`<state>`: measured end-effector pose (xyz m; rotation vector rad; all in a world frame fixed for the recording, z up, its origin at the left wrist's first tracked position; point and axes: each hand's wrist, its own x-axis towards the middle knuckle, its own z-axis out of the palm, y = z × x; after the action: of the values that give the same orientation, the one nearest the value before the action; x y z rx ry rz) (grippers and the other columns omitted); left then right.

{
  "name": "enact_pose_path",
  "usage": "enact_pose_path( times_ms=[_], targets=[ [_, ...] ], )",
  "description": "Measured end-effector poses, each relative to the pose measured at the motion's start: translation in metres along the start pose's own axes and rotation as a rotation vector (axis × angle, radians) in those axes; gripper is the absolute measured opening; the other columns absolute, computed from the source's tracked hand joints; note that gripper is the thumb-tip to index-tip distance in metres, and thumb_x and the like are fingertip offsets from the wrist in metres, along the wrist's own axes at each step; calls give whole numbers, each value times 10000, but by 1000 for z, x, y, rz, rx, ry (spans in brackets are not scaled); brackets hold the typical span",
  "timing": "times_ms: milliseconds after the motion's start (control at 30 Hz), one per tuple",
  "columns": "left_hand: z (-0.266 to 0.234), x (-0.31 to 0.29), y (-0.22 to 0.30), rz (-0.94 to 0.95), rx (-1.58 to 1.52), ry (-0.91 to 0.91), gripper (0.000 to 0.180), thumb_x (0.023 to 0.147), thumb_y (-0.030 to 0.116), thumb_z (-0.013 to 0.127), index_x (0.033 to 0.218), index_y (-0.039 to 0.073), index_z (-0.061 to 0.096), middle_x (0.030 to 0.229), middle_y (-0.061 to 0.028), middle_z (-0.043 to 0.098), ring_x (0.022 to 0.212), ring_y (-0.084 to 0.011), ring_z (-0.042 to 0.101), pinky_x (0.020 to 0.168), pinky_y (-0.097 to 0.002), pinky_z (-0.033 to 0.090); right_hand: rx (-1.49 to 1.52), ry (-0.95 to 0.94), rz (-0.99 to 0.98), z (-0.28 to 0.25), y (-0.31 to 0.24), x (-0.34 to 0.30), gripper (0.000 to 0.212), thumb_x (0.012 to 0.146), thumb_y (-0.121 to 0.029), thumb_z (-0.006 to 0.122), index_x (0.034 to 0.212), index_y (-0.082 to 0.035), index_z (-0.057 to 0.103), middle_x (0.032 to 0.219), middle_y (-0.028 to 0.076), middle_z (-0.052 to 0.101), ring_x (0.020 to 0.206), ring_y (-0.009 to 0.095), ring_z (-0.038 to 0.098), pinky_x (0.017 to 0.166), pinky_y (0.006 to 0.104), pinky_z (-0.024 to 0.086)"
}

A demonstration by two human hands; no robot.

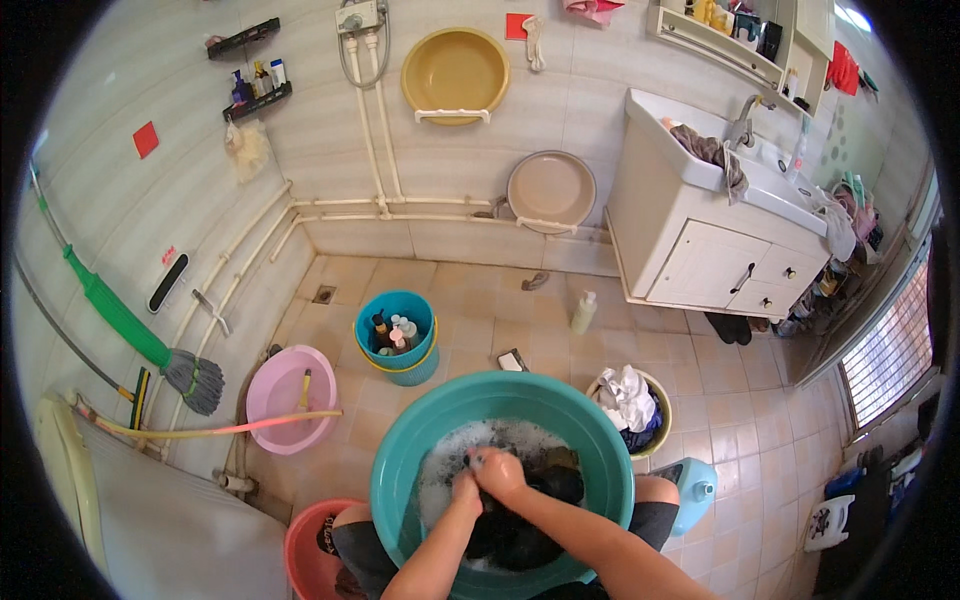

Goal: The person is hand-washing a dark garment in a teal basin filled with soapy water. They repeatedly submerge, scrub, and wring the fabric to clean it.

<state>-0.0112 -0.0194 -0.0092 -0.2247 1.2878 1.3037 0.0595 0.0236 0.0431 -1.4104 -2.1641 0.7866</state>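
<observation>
A large teal basin (398, 440) of sudsy water stands between my knees. Dark clothing (520, 530) lies in it, partly under the white foam (450, 450). My left hand (467, 487) and my right hand (498, 474) meet above the water near the middle of the basin. Both are closed and pressed together on a bunched part of the dark clothing, which trails down from them into the water. The fingers overlap, so most of the gripped cloth is hidden.
A blue bucket (408, 376) of bottles and a pink basin (270, 385) stand ahead left; a red basin (305, 545) is at my left knee. On the right are a laundry basket (662, 440) and a blue detergent jug (692, 500). A bottle (584, 312) stands near the sink cabinet (700, 262).
</observation>
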Motion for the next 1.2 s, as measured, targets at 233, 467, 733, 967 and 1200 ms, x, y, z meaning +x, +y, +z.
enact_pose_path(
  times_ms=[233, 467, 733, 967, 1200],
  targets=[
    [-12, 2, 19, 162, -5, 52, 635, 827, 333, 542, 1317, 41, 265, 1295, -167, 352, 1157, -307, 381, 905, -459, 360, -85, -256, 248, 5, 60, 3, 563, 828, -421, 510, 1213, -23, 410, 1146, 214, 497, 999, 327, 521, 801, 442, 430],
    [-17, 12, 11, 18, 176, 260, 565, 819, 320, 568, 1262, 41, 357, 1318, -143, 337, 1183, -312, 343, 932, -450, 335, 16, -193, 445, 7, 47, 6, 599, 749, -354, 617, 1217, -71, 374, 1153, 194, 474, 941, 360, 530, 754, 429, 454],
    [-51, 55, -31, 44, -518, -868, 404, 823, 408, 505, 1063, 83, 498, 953, -90, 539, 876, -290, 531, 788, -420, 431, 163, -162, -219, -13, -48, -62, 295, 794, -357, 542, 860, -70, 534, 853, 186, 571, 700, 351, 577, 566, 424, 476],
    [17, -11, 13, 12, 83, 105, 377, 828, 321, 514, 1039, 8, 489, 1053, -132, 513, 951, -259, 480, 806, -397, 393, -68, -66, -6, -6, -8, -8, 297, 798, -329, 522, 692, -64, 600, 685, 186, 588, 603, 358, 569, 545, 435, 468],
    [11, -8, 17, 7, 75, 56, 383, 837, 327, 498, 1077, 29, 488, 1085, -111, 515, 966, -249, 496, 799, -391, 417, 53, -3, -65, -2, 8, -12, 309, 808, -349, 529, 732, -52, 571, 731, 167, 586, 664, 361, 566, 583, 433, 459]
  ],
)
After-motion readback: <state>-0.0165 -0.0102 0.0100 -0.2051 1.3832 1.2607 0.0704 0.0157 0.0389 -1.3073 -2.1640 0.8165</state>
